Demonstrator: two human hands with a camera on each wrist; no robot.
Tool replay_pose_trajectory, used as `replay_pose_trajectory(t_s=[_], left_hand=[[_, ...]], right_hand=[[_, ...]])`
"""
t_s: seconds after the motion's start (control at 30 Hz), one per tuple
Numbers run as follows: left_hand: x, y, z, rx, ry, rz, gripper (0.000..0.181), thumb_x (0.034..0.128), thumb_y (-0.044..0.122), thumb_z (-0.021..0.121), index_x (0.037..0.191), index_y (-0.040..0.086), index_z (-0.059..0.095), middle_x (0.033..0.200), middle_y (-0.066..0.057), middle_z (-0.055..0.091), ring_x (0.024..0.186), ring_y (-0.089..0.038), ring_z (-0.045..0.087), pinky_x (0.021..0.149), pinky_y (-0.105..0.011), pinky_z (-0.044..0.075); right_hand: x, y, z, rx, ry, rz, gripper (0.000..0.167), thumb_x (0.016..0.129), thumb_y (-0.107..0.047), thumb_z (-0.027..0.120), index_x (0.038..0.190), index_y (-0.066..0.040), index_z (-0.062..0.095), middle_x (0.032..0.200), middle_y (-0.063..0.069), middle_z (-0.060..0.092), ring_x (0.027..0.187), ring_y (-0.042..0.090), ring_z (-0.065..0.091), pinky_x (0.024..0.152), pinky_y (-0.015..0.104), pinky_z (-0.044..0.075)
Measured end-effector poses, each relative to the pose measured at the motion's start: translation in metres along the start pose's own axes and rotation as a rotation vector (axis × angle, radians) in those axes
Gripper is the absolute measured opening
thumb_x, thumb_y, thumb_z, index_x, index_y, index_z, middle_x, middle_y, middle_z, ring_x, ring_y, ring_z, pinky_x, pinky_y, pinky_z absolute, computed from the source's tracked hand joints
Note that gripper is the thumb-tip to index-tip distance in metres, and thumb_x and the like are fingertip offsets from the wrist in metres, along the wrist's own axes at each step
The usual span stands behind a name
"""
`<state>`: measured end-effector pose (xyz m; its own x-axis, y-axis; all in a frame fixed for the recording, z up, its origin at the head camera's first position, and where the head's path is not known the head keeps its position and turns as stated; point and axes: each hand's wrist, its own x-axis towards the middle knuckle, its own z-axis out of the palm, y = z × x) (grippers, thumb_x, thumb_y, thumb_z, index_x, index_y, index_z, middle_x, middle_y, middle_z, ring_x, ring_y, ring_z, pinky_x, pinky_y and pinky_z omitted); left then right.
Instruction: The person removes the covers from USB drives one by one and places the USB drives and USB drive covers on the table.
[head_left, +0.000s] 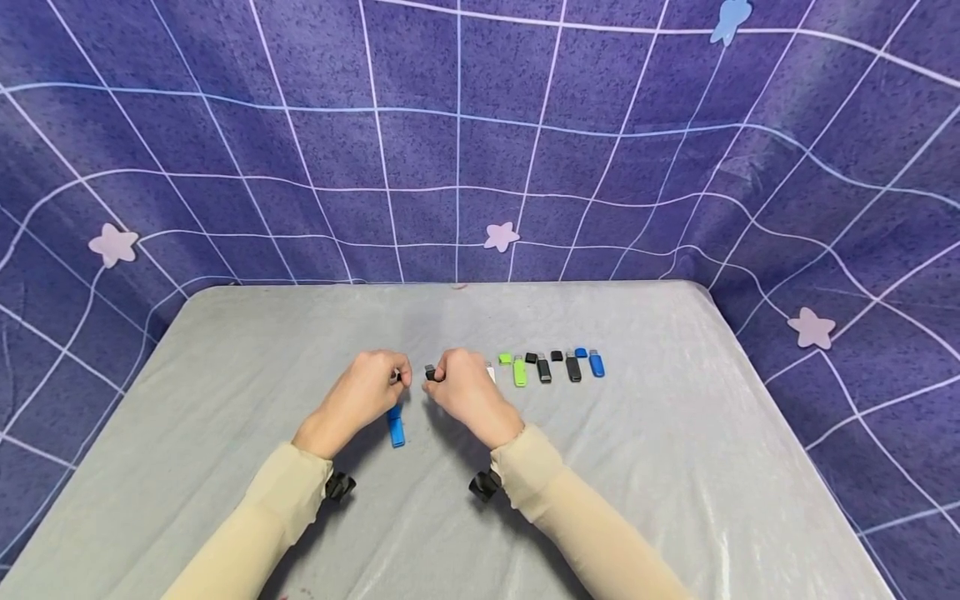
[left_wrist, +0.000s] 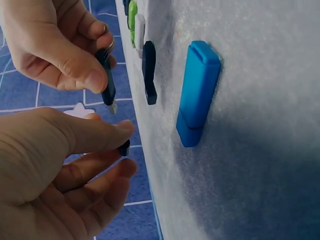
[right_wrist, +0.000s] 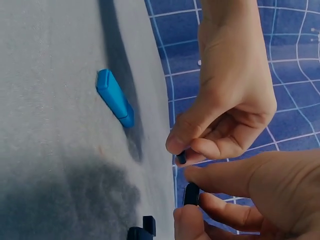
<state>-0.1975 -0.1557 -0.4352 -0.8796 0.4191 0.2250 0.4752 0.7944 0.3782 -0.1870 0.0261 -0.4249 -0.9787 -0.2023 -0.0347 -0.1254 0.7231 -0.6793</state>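
Observation:
My left hand (head_left: 363, 387) pinches a small black cap (left_wrist: 125, 148) between thumb and fingertips. Close by, my right hand (head_left: 472, 392) holds a black USB flash drive (left_wrist: 106, 80) by its body, its bare metal plug pointing at the cap. A short gap separates the two pieces, and both hands are above the table. Below the left hand lies a blue USB flash drive (head_left: 397, 429) with its cap on. Another black flash drive (left_wrist: 149, 70) rests on the table beyond the right hand in the left wrist view.
On the grey-covered table (head_left: 637, 483), a row runs to the right: a white drive (head_left: 491, 372) partly hidden by my right hand, a green drive (head_left: 520, 372), two black drives and a blue drive (head_left: 596, 363). Caps lie beside several. A purple gridded curtain (head_left: 420, 150) surrounds the back.

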Motion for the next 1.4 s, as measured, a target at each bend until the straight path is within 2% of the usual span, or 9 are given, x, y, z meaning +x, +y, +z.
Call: replay_pose_trajectory(t_s=[0.17, 0.27, 0.4, 0.53, 0.73, 0.9, 1.0, 1.17, 1.4], left_hand=[[0.005, -0.003, 0.002, -0.006, 0.002, -0.011, 0.023, 0.0774, -0.008, 0.074, 0.074, 0.013, 0.066, 0.077, -0.001, 0.069, 0.073, -0.018, 0.063, 0.067, -0.036, 0.054], [0.007, -0.005, 0.004, -0.014, -0.015, -0.02, 0.023, 0.0771, -0.009, 0.073, 0.074, 0.013, 0.066, 0.077, -0.001, 0.069, 0.072, -0.017, 0.062, 0.067, -0.035, 0.054], [0.01, -0.008, 0.008, -0.009, -0.039, -0.031, 0.024, 0.0786, -0.008, 0.072, 0.074, 0.014, 0.065, 0.076, 0.0, 0.068, 0.072, -0.015, 0.061, 0.067, -0.033, 0.052], [0.012, -0.011, 0.01, 0.0, -0.058, -0.034, 0.025, 0.0802, -0.008, 0.072, 0.074, 0.015, 0.063, 0.074, 0.002, 0.066, 0.069, -0.014, 0.058, 0.066, -0.032, 0.051], [0.015, -0.013, 0.013, -0.004, -0.091, -0.051, 0.026, 0.0802, -0.01, 0.069, 0.074, 0.015, 0.062, 0.073, 0.002, 0.065, 0.066, -0.014, 0.056, 0.064, -0.031, 0.049], [0.016, -0.015, 0.016, 0.003, -0.104, -0.039, 0.027, 0.0807, -0.011, 0.067, 0.073, 0.014, 0.061, 0.069, 0.003, 0.061, 0.064, -0.014, 0.053, 0.062, -0.029, 0.047], [0.016, -0.016, 0.017, 0.003, -0.104, -0.029, 0.027, 0.0798, -0.011, 0.066, 0.073, 0.014, 0.061, 0.068, 0.004, 0.059, 0.063, -0.014, 0.052, 0.061, -0.028, 0.045], [0.017, -0.018, 0.018, 0.011, -0.101, -0.016, 0.029, 0.0779, -0.013, 0.063, 0.071, 0.015, 0.06, 0.066, 0.004, 0.057, 0.063, -0.014, 0.051, 0.06, -0.028, 0.043], [0.018, -0.017, 0.021, 0.013, -0.109, -0.007, 0.03, 0.0803, -0.013, 0.062, 0.071, 0.016, 0.06, 0.066, 0.004, 0.057, 0.062, -0.014, 0.051, 0.059, -0.028, 0.043]], right_hand=[[0.005, -0.003, 0.005, -0.05, 0.033, 0.031, 0.028, 0.09, -0.019, 0.08, 0.07, -0.012, 0.061, 0.068, -0.002, 0.061, 0.061, 0.013, 0.058, 0.055, 0.022, 0.048], [0.008, -0.004, 0.01, -0.057, 0.043, 0.038, 0.032, 0.09, -0.017, 0.078, 0.065, -0.013, 0.058, 0.059, -0.003, 0.056, 0.052, 0.012, 0.056, 0.048, 0.022, 0.045], [0.011, -0.004, 0.017, -0.047, 0.045, 0.051, 0.043, 0.092, -0.014, 0.074, 0.057, -0.015, 0.048, 0.047, -0.006, 0.042, 0.041, 0.011, 0.045, 0.041, 0.024, 0.037], [0.014, -0.004, 0.024, -0.073, 0.062, 0.049, 0.049, 0.092, -0.012, 0.072, 0.055, -0.017, 0.04, 0.048, -0.005, 0.034, 0.04, 0.011, 0.037, 0.039, 0.025, 0.031], [0.017, -0.005, 0.033, -0.151, 0.124, -0.009, 0.038, 0.088, -0.008, 0.072, 0.059, -0.014, 0.049, 0.057, 0.003, 0.051, 0.048, 0.014, 0.045, 0.043, 0.026, 0.036], [0.018, -0.004, 0.042, -0.238, 0.172, -0.064, 0.023, 0.085, -0.004, 0.073, 0.065, -0.008, 0.061, 0.066, 0.01, 0.064, 0.054, 0.015, 0.05, 0.046, 0.027, 0.04], [0.016, -0.003, 0.047, -0.262, 0.168, -0.084, 0.016, 0.085, -0.005, 0.074, 0.072, -0.005, 0.065, 0.069, 0.013, 0.067, 0.055, 0.017, 0.057, 0.046, 0.028, 0.043], [0.015, -0.003, 0.049, -0.291, 0.169, -0.115, 0.016, 0.086, -0.01, 0.077, 0.074, -0.005, 0.068, 0.07, 0.014, 0.07, 0.061, 0.024, 0.068, 0.049, 0.033, 0.05], [0.017, -0.001, 0.049, -0.29, 0.179, -0.121, 0.015, 0.086, -0.006, 0.073, 0.072, -0.006, 0.066, 0.07, 0.015, 0.07, 0.063, 0.026, 0.069, 0.051, 0.035, 0.052]])
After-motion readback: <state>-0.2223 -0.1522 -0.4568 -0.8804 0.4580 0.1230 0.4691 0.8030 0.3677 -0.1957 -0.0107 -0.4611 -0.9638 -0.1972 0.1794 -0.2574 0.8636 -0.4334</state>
